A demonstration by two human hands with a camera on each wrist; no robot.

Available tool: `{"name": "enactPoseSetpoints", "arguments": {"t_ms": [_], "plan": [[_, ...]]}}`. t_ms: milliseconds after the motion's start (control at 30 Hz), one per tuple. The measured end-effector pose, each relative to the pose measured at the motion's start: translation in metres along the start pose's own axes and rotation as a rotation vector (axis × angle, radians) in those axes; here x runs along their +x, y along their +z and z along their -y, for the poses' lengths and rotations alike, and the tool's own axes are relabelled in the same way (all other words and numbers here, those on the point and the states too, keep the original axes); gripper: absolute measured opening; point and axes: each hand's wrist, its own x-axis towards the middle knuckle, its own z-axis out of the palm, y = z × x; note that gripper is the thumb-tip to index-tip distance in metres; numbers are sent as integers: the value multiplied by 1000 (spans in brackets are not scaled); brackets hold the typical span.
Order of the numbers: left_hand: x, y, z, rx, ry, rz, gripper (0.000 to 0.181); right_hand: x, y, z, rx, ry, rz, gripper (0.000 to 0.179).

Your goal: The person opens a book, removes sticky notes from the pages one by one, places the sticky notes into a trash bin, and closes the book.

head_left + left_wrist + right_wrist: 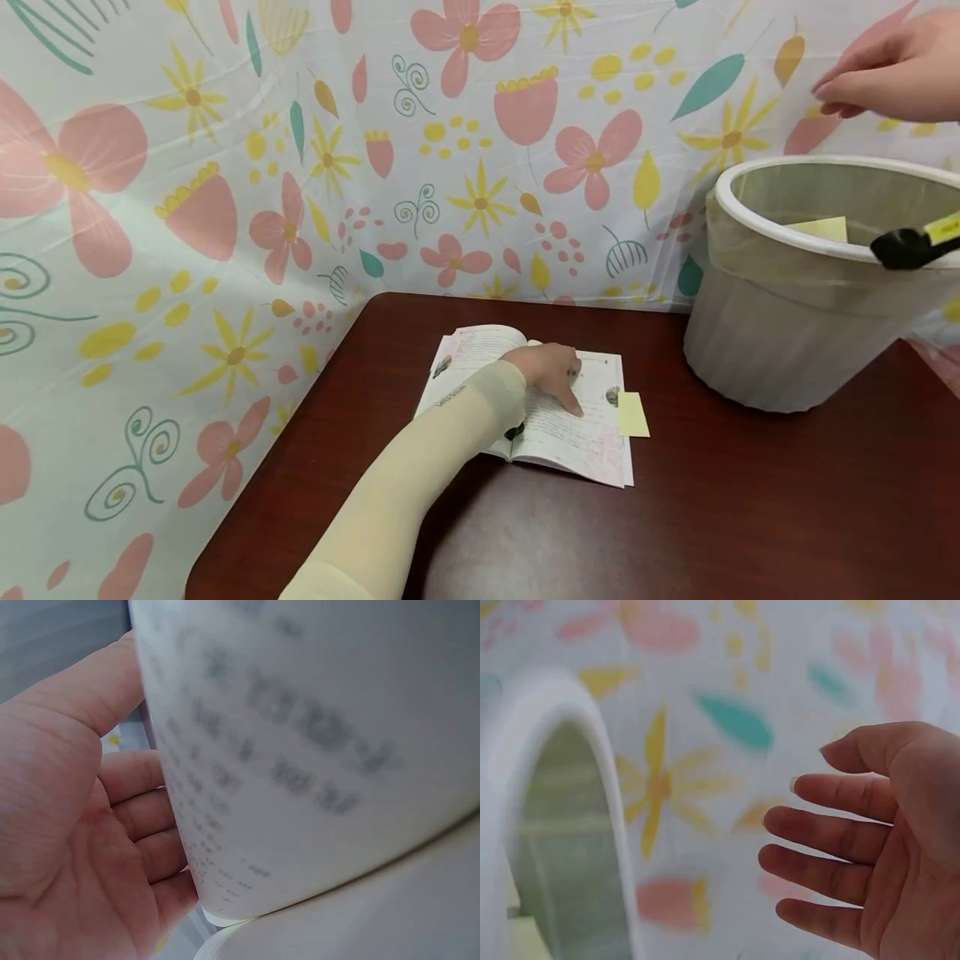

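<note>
An open book [592, 433] with printed pages lies on the dark red-brown table. My left hand [546, 372] rests on it near the middle, thumb spread toward the right page. Seen from the left wrist, a curved page [315, 750] stands up before the hand [82, 802], its edge beside the thumb and fingers, which are partly hidden behind it. A yellow sticky note [633, 415] juts from the book's right edge. Above the bin, my right hand [900, 75] hovers with nothing in it; in the right wrist view its fingers [825, 874] are loosely extended and apart.
A grey bin [780, 333] with a white rim and a clear liner stands at the table's right. Yellow paper [825, 228] shows inside it. A black object [900, 248] with a yellow label overlaps its rim. Flower-patterned curtains [480, 133] hang behind and at left.
</note>
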Motion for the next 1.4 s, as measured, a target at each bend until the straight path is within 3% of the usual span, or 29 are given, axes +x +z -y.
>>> {"name": "enactPoseSetpoints", "arguments": {"t_ms": [100,233,367,533,667,767,1000,1133,1400], "plan": [[0,0,2,-3,-3,-6,87,-32,13,37,-96,-168,-100,39],[1,0,4,7,6,1,84,-73,44,72,-78,-342,-149,31],[3,0,6,18,14,7,85,-107,87,93,35,-461,-125,27],[4,-1,7,10,1,5,88,-130,151,95,169,-520,-35,31],[4,-1,6,9,0,3,88,-139,206,87,217,-480,82,29],[5,-1,6,15,0,2,88,-145,242,80,264,-411,215,33],[9,-1,5,28,-22,31,91,-162,296,71,286,-275,501,63],[9,-1,6,20,-38,35,91,-171,311,72,307,-246,542,73],[9,-1,7,28,-27,12,89,-179,326,76,356,-195,523,79]]}}
